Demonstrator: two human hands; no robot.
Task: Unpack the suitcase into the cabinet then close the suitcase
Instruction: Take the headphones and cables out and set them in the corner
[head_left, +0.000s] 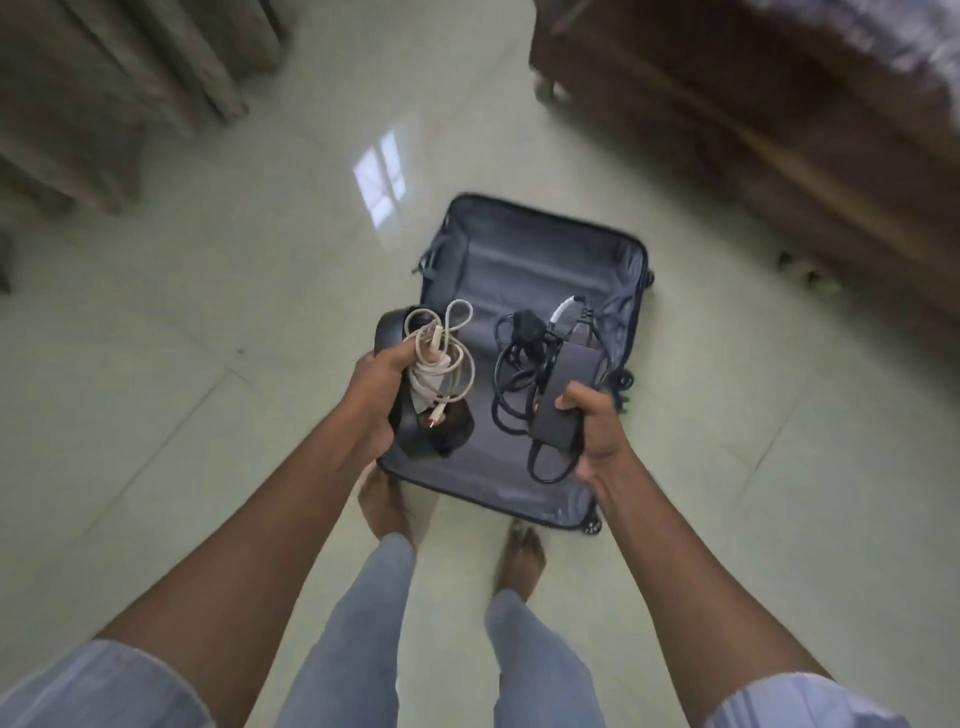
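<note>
Person stands barefoot on the tiled floor (208, 312), both arms out over the open suitcase (524, 291), which lies flat just ahead of the feet, at 12 o'clock. Left hand (376, 395) is closed around black headphones (405, 374) together with a coiled white cable (441, 358). Right hand (592, 431) is closed around a black power adapter (563, 395); its dark cord (511, 374) hangs in loops to 9 o'clock of the adapter. The lining that shows looks bare. Wooden furniture (753, 156) at 2 o'clock, curtain (130, 78) at 10 o'clock.
</note>
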